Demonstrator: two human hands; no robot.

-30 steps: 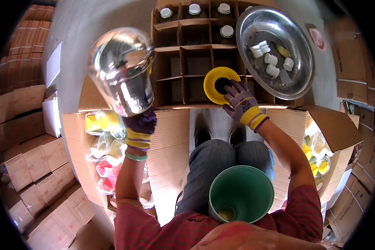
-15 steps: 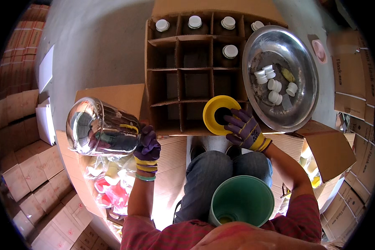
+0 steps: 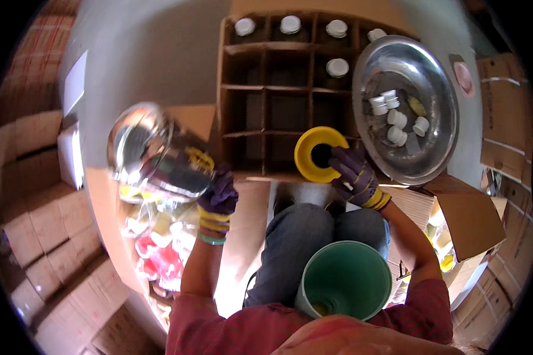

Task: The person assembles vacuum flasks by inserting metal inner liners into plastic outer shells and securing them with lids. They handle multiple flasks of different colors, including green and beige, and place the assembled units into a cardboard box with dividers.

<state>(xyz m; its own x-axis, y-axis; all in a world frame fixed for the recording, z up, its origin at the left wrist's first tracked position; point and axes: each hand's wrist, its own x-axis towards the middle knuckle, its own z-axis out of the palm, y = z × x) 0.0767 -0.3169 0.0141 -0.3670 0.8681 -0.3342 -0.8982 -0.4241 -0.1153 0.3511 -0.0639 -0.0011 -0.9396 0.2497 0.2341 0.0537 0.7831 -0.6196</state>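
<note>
My left hand [image 3: 219,194], in a purple and yellow glove, is closed around the narrow end of a shiny silvered flask liner [image 3: 163,151], which is tilted with its rounded end up to the left. At the near right cell of a divided cardboard box [image 3: 243,176] is a yellow funnel-like ring [image 3: 305,155] with a dark centre. My gloved right hand [image 3: 356,177] has its fingers closed on the ring's right edge; its thumb is partly hidden. White-capped bottles [image 3: 290,25] stand in several of the box's cells.
A steel basin [image 3: 447,142] with several white stoppers [image 3: 397,118] overlaps the box's right side. Between my thighs sits a green bucket [image 3: 346,278]. Open cartons of plastic-wrapped parts [image 3: 160,260] flank me, and stacked cartons [image 3: 41,236] line both sides.
The liner has risen farther from me and slightly right, in my left hand. My right fingers, spread over the yellow ring before, are now closed on its edge. The whole view has shifted a little.
</note>
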